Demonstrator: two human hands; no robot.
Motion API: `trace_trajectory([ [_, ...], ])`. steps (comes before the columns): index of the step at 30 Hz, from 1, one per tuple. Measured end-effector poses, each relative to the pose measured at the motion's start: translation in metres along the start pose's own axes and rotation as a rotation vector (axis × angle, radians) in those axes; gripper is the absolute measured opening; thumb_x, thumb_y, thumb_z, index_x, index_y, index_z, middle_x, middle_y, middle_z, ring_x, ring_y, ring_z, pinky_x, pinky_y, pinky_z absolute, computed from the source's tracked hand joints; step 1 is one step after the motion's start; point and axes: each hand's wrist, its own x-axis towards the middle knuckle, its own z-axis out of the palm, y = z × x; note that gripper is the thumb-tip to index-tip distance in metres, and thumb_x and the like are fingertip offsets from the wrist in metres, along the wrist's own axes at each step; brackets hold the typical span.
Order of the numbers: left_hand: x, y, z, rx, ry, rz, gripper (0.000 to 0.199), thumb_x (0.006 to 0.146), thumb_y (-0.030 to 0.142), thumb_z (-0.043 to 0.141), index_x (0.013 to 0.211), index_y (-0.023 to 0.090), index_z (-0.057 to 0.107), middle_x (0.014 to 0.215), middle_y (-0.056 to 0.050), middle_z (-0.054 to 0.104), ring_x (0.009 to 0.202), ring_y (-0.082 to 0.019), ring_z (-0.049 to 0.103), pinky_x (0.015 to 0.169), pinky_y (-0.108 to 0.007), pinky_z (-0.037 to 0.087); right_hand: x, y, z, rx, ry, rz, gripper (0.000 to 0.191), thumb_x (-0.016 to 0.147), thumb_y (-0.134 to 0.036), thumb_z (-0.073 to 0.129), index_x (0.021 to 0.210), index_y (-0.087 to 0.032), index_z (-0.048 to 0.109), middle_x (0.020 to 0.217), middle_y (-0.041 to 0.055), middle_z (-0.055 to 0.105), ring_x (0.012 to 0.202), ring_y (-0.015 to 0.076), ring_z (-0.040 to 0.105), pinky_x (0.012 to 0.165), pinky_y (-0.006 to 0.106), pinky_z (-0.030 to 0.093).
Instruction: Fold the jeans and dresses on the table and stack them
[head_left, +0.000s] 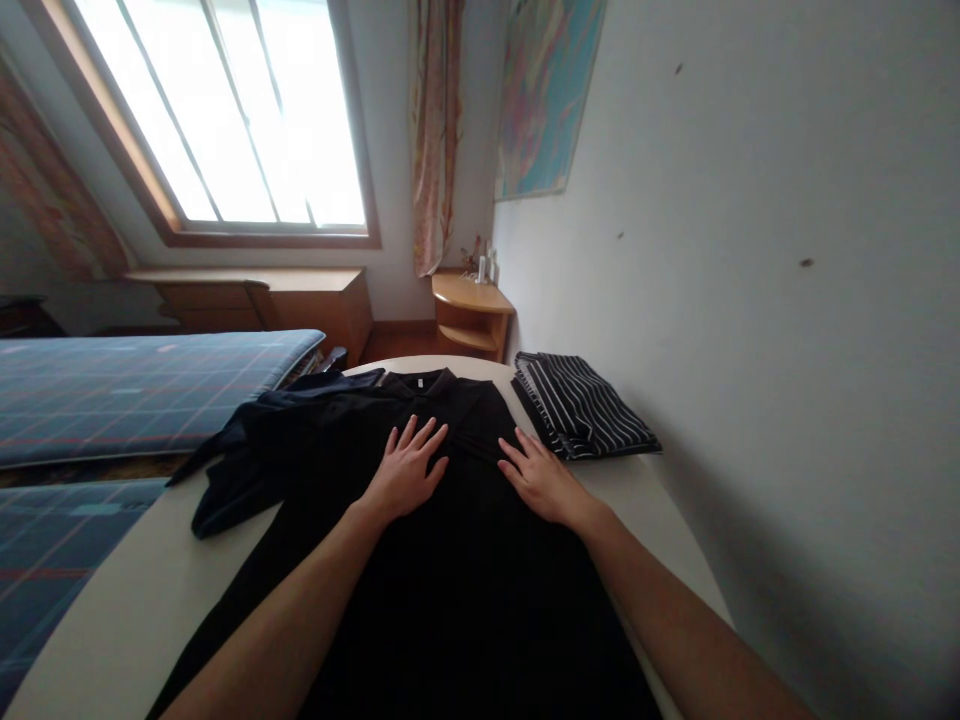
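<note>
A black shirt (457, 610) lies spread across the round white bench (97, 610), its collar at the far end. Both hands, left hand (405, 470) and right hand (545, 482), rest palm down on it, open with fingers spread, gripping nothing. Folded striped cloth (589, 410) sits on the far right, near the right hand; dark fabric (244, 485) lies to the left.

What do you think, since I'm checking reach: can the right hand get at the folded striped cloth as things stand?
Probably yes: the right hand is open over the black garment, close beside the folded striped cloth, and nothing visible blocks the way between them.
</note>
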Motion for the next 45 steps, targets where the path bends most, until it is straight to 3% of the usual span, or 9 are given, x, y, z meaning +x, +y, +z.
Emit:
trace_trajectory([
  [3, 0.000, 0.008, -0.001, -0.025, -0.032, 0.121, 0.053, 0.101, 0.040, 0.042, 0.152, 0.027, 0.042, 0.162, -0.002, 0.033, 0.151, -0.028, 0.023, 0.122, -0.052, 0.023, -0.007, 0.000, -0.007, -0.034, 0.025, 0.028, 0.052, 0.103, -0.039, 0.039, 0.147, -0.013, 0.050, 0.158, 0.0184, 0.037, 0.145, 0.0288, 0.037, 0.118, 0.039, 0.031],
  [8, 0.002, 0.012, 0.005, -0.062, -0.109, 0.136, 0.052, 0.101, 0.045, 0.041, 0.149, 0.026, 0.047, 0.160, -0.003, 0.035, 0.150, -0.028, 0.029, 0.122, -0.053, 0.023, -0.018, -0.006, -0.021, -0.115, 0.080, 0.117, 0.044, 0.101, -0.023, 0.040, 0.139, -0.010, 0.058, 0.149, 0.0209, 0.049, 0.129, 0.0292, 0.057, 0.108, 0.036, 0.043],
  [12, 0.002, 0.010, 0.005, -0.075, -0.120, 0.142, 0.054, 0.100, 0.045, 0.043, 0.150, 0.026, 0.044, 0.161, -0.003, 0.033, 0.150, -0.028, 0.027, 0.122, -0.053, 0.022, -0.026, -0.011, -0.033, -0.170, 0.020, 0.184, 0.042, 0.100, -0.017, 0.043, 0.140, -0.015, 0.057, 0.120, 0.0172, 0.071, 0.103, 0.0275, 0.072, 0.088, 0.035, 0.054],
  [17, 0.001, 0.009, 0.005, -0.072, -0.109, 0.137, 0.054, 0.099, 0.045, 0.047, 0.150, 0.027, 0.046, 0.163, -0.008, 0.028, 0.150, -0.029, 0.025, 0.122, -0.052, 0.022, -0.029, -0.017, -0.042, -0.325, 0.026, 0.241, 0.039, 0.099, -0.016, 0.046, 0.136, -0.020, 0.058, 0.092, 0.0135, 0.076, 0.086, 0.0303, 0.075, 0.070, 0.035, 0.055],
  [29, 0.001, 0.010, 0.003, -0.047, -0.131, 0.144, 0.053, 0.100, 0.045, 0.045, 0.150, 0.027, 0.045, 0.163, -0.006, 0.030, 0.151, -0.028, 0.024, 0.122, -0.052, 0.021, -0.026, -0.021, -0.051, -0.304, 0.151, 0.297, 0.028, 0.100, -0.024, 0.046, 0.110, -0.023, 0.072, 0.090, 0.0105, 0.077, 0.082, 0.0286, 0.075, 0.064, 0.032, 0.051],
  [33, 0.001, 0.011, 0.003, -0.059, -0.134, 0.143, 0.053, 0.099, 0.044, 0.046, 0.149, 0.028, 0.046, 0.162, -0.005, 0.031, 0.151, -0.029, 0.024, 0.122, -0.054, 0.021, -0.023, -0.022, -0.052, -0.133, 0.286, 0.261, 0.025, 0.098, -0.025, 0.050, 0.110, -0.027, 0.072, 0.098, 0.0062, 0.077, 0.084, 0.0250, 0.074, 0.066, 0.030, 0.050],
  [38, 0.001, 0.009, 0.006, -0.085, -0.105, 0.141, 0.051, 0.099, 0.043, 0.046, 0.148, 0.029, 0.048, 0.161, -0.004, 0.036, 0.150, -0.029, 0.027, 0.122, -0.054, 0.022, -0.015, -0.022, -0.042, 0.351, 0.407, 0.118, 0.019, 0.094, -0.026, 0.056, 0.106, -0.024, 0.071, 0.094, 0.0033, 0.077, 0.076, 0.0189, 0.072, 0.071, 0.029, 0.050],
  [41, 0.001, 0.008, 0.006, -0.101, -0.078, 0.148, 0.049, 0.099, 0.041, 0.046, 0.147, 0.029, 0.049, 0.158, -0.003, 0.041, 0.148, -0.029, 0.031, 0.121, -0.054, 0.024, -0.010, -0.024, -0.029, 0.622, 0.403, 0.059, 0.019, 0.092, -0.029, 0.058, 0.106, -0.023, 0.069, 0.093, 0.0028, 0.076, 0.065, 0.0153, 0.068, 0.067, 0.028, 0.051],
  [45, 0.002, 0.010, 0.004, -0.124, -0.010, 0.179, 0.052, 0.098, 0.032, 0.048, 0.149, 0.025, 0.045, 0.149, -0.006, 0.053, 0.143, -0.028, 0.039, 0.119, -0.050, 0.030, -0.005, -0.031, -0.010, 0.873, 0.325, -0.010, 0.019, 0.089, -0.027, 0.060, 0.106, -0.020, 0.067, 0.096, 0.0046, 0.075, 0.081, 0.0169, 0.072, 0.077, 0.029, 0.055],
])
